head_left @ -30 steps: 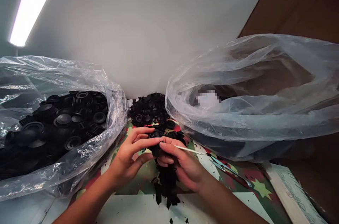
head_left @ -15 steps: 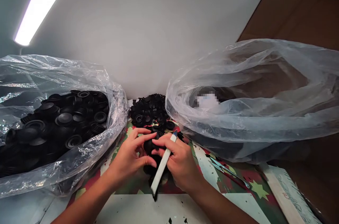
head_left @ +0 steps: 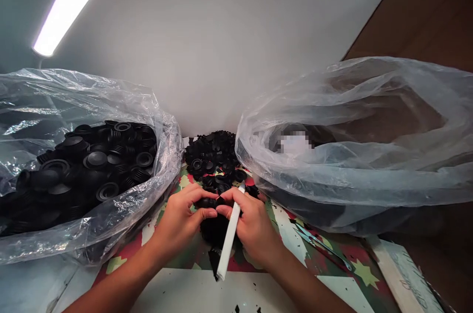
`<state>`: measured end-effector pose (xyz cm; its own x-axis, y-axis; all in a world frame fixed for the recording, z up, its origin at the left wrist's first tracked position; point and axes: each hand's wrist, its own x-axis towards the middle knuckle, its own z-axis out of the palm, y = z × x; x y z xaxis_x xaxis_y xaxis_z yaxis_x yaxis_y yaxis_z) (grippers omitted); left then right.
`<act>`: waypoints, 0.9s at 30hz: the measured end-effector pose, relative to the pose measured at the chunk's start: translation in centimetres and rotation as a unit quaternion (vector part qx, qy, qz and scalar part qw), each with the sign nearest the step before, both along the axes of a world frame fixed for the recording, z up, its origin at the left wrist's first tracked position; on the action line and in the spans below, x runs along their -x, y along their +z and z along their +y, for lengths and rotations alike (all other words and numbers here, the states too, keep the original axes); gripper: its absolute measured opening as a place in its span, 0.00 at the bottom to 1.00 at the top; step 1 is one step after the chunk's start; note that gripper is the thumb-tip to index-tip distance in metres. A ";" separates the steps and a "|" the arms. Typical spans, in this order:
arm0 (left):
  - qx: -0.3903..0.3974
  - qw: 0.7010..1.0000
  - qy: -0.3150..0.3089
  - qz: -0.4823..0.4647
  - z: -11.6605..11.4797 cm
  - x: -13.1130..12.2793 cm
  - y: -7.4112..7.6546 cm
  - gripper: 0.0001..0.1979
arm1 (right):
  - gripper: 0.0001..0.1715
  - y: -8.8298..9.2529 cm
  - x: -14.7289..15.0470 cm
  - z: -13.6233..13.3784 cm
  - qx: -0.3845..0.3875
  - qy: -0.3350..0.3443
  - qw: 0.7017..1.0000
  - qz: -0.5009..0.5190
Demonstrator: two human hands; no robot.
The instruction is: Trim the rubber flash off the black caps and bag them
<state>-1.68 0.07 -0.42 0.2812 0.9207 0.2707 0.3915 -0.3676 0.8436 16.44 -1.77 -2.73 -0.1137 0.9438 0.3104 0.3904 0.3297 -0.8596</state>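
Observation:
Between thumb and fingers, my left hand [head_left: 181, 217] pinches a black ribbed rubber part [head_left: 207, 202]. My right hand [head_left: 254, 224] meets it from the other side, thumb and forefinger pressed together at the part's edge. A long white stick-like tool [head_left: 229, 239] lies in the right hand, slanting down toward me; its kind is not clear. More black rubber pieces [head_left: 214, 231] sit below the hands, partly hidden by them. Behind the hands rises a heap of black scraps and rings [head_left: 210, 150].
On the left, a clear plastic bag [head_left: 172, 155] holds many black rubber parts [head_left: 96, 160]. Another clear bag [head_left: 332, 190] stands open on the right. Metal scissors or snips [head_left: 321, 244] lie on the patterned cover [head_left: 365, 273], near a pale marked board [head_left: 402, 273].
Both hands have come together, and the right thumb and forefinger now pinch the rubber part's edge. The left fingers have closed on it. The white tool has swung more upright. The view has shifted slightly.

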 end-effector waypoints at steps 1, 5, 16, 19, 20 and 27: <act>-0.005 1.000 0.000 0.010 0.0 0.0 -0.1 0.06 | 0.04 -0.1 0.0 0.0 -0.033 0.001 0.999 -0.035; -0.031 0.998 -0.022 0.048 0.2 0.2 -0.2 0.09 | 0.11 -0.4 -0.1 -0.2 -0.114 0.003 0.980 -0.162; 0.131 0.976 0.001 -0.175 -0.2 -0.6 -0.5 0.12 | 0.19 0.4 1.1 -1.3 -0.340 -0.038 0.917 -0.204; 0.211 0.927 0.050 -0.307 0.4 -0.6 -0.6 0.17 | 0.20 -0.1 1.5 -2.2 -0.369 -0.027 0.911 -0.184; 0.221 0.908 0.068 -0.348 0.7 -0.4 -0.4 0.19 | 0.20 -0.3 1.6 -2.4 -0.373 -0.018 0.913 -0.166; 0.219 0.914 0.018 -0.340 1.0 0.6 0.4 0.21 | 0.09 -0.9 0.7 -1.3 -0.155 0.025 0.980 -0.119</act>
<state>-2.24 1.09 0.03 0.1514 0.9882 -0.0251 -0.2730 0.0663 0.9597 15.70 -3.10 -3.62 -0.2619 0.7996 0.5404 0.5445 0.5848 -0.6013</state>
